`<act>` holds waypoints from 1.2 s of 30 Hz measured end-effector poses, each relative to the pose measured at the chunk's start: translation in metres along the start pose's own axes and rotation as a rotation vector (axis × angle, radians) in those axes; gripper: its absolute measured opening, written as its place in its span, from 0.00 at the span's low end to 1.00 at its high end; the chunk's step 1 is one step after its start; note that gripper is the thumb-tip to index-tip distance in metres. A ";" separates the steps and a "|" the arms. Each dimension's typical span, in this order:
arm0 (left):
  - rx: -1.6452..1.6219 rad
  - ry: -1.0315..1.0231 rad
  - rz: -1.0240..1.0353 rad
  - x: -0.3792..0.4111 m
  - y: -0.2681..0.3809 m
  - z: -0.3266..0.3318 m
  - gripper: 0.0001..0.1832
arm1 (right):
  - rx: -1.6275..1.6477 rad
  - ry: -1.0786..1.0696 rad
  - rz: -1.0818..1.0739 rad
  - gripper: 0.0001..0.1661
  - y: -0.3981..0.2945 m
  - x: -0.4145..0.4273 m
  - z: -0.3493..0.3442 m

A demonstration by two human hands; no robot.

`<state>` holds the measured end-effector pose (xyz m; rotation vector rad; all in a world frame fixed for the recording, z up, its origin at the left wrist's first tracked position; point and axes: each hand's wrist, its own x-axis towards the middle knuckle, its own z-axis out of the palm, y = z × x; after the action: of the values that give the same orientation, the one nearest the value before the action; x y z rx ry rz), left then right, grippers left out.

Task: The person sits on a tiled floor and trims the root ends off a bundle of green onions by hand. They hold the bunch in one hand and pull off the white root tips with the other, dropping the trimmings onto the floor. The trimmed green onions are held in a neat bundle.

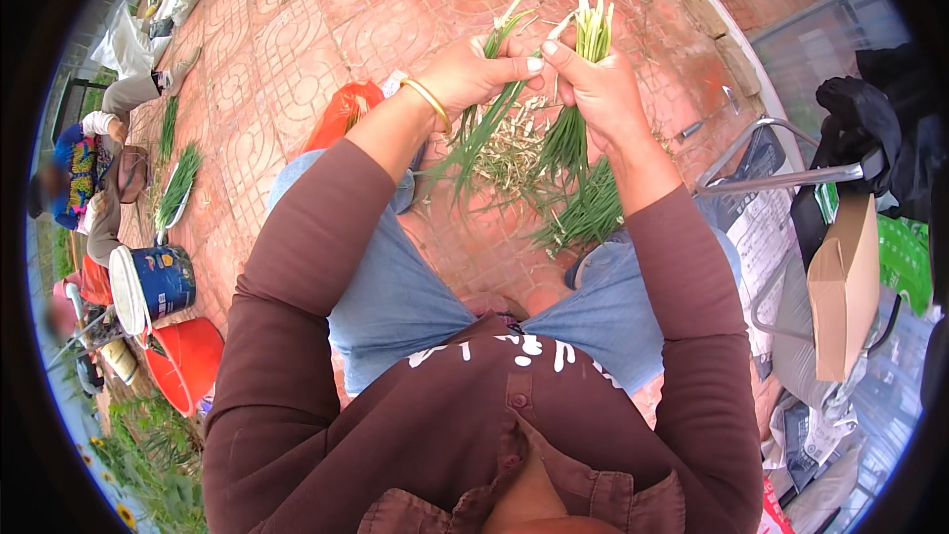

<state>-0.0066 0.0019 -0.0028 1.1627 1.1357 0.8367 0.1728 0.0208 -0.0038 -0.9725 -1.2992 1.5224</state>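
My left hand (pixel 495 73), with a gold bangle at the wrist, holds a small, loose bunch of garlic chives (pixel 474 148). Their pale ends stick up above the fingers and the leaves hang down. A fuller, neater bundle of chives (pixel 593 33) is gripped in my right hand (pixel 604 89), white stem ends upward and green leaves below the palm. Both thumbs nearly meet between the two bunches, close to a pale stalk end. Beneath the hands lies a heap of dry, yellowish trimmings (pixel 511 152) on the red paving. More chives (pixel 589 211) rest by my right foot.
An orange plastic bag (pixel 345 113) stands beyond my left knee. At left are a seated person (pixel 81 163), chives on a tray (pixel 178 189), a blue bucket (pixel 167 282) and a red bucket (pixel 189 363). To the right are a metal-framed chair (pixel 786 178) and a cardboard box (pixel 841 297).
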 end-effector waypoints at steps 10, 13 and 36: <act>-0.236 -0.055 -0.185 -0.007 0.006 -0.011 0.12 | 0.032 -0.003 -0.067 0.11 -0.010 0.004 -0.025; -0.227 0.052 -0.191 -0.007 0.007 -0.011 0.13 | 0.132 0.086 -0.087 0.11 -0.015 0.004 -0.031; -0.219 0.002 -0.182 -0.003 0.005 0.001 0.14 | -0.008 0.005 0.018 0.12 -0.003 -0.005 -0.004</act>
<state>-0.0065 -0.0003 0.0032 0.8650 1.1031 0.7989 0.1782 0.0169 -0.0017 -0.9953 -1.2972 1.5289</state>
